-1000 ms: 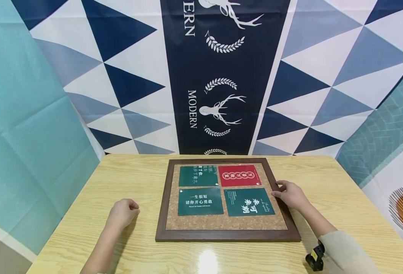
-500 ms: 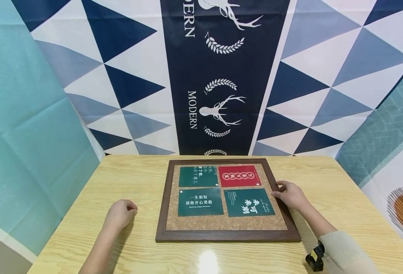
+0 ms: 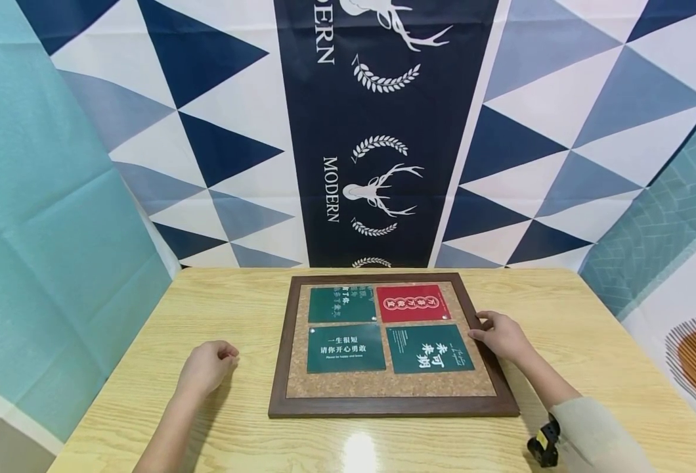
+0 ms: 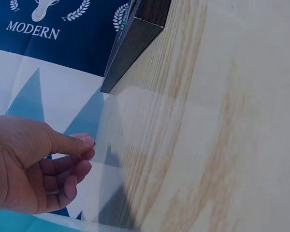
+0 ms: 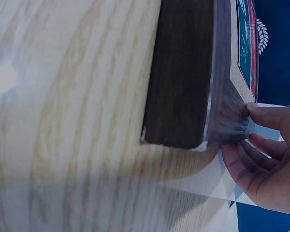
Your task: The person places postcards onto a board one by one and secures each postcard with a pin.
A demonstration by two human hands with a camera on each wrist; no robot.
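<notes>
A corkboard in a dark brown frame lies on the table. It bears three green cards, among them one at lower right, and one red card. Small round pin heads show on several cards. My right hand grips the frame's right side, thumb on top and fingers at its outer edge, as the right wrist view confirms. Left of the board, my left hand hovers over the table with thumb and forefinger pinched. In the left wrist view a tiny dark object shows at those fingertips; its kind is unclear.
The light wooden table extends around the board. Behind it hangs a patterned cloth with triangles and deer heads. Teal cloth hangs at the left. A small black camera is on my right wrist.
My left hand shifts only slightly beside the board, its thumb and forefinger staying together. My right hand, the board and the cards keep their places.
</notes>
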